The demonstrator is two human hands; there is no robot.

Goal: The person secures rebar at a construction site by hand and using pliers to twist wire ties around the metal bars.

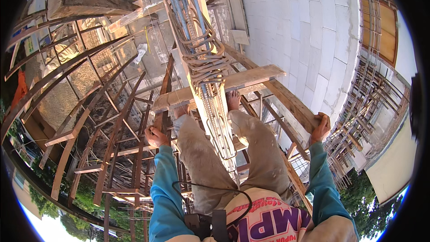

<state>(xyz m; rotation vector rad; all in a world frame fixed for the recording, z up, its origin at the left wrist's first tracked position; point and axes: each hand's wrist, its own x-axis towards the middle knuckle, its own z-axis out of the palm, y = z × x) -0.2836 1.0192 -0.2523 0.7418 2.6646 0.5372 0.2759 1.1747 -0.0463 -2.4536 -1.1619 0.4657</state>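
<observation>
My left hand (pixel 157 137) is closed around the upper end of a dark timber post (pixel 165 89). On the other side, my right hand (pixel 320 128) grips the end of a long timber (pixel 285 99) that slopes away beside the block wall. Between my legs runs a narrow wooden beam form (pixel 186 62) holding steel reinforcing bars (pixel 179 3). A bunch of bent steel stirrups (pixel 206 62) is gathered around the bars. My bare feet are beside the form, at a wooden crosspiece (pixel 253 75); the left one is partly hidden by my trouser leg.
A pale block wall (pixel 302 40) rises to the right, with a reinforcing cage (pixel 371 23) beyond it. Timber scaffolding (pixel 111 121) crowds the left side, above a gravel heap (pixel 55 104) far below. A thick timber (pixel 90 1) juts in at the upper left. A thin string (pixel 146 10) hangs left of the form.
</observation>
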